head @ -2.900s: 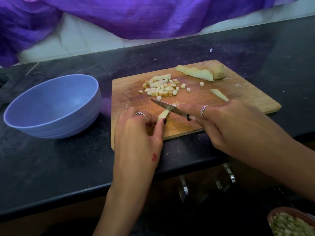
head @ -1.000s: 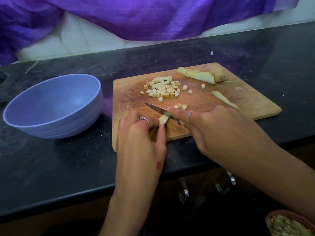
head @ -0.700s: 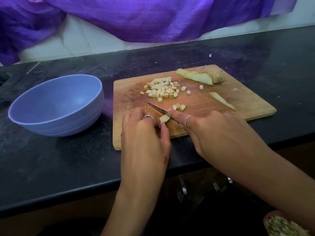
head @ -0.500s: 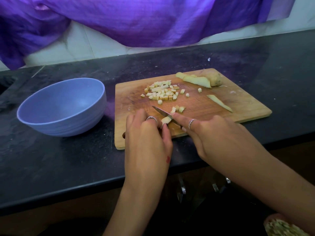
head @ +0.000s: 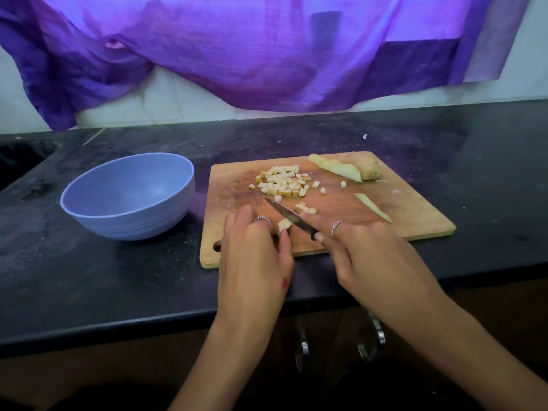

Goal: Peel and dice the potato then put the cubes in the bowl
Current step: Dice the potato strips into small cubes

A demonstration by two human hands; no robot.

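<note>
1. Left hand (head: 255, 262), nearest the viewer: a short potato stick (head: 284, 225) is pinched between its fingertips and pressed to the cutting board (head: 237, 250), near the board's near-left edge. Only the stick's far tip shows; the rest is hidden under the fingers.
2. Stick's long axis judged to run near-to-far, tilted slightly right; the exposed tip points away from the left hand.
3. Right hand (head: 364, 253), just right of the stick: the knife (head: 289, 216) handle is gripped, forefinger laid along it. Blade runs far-left across the board, crossing just beyond the stick's tip, roughly square to its axis.
4. Key relation: blade is touching or just beside the free tip, left fingertips close behind it. Little stick is left, so the next cuts are judged to land near the fingers.
5. Farther: a few fresh cubes (head: 305, 208) just past the blade, then the main cube pile (head: 283, 183).
6. Far right: one uncut strip (head: 372, 207); potato remainder (head: 347, 171) at the far edge.
7. Bowl (head: 127, 215) on the table (head: 89, 286), left of the board, nearer the left hand; no cubes seen in it.
</note>
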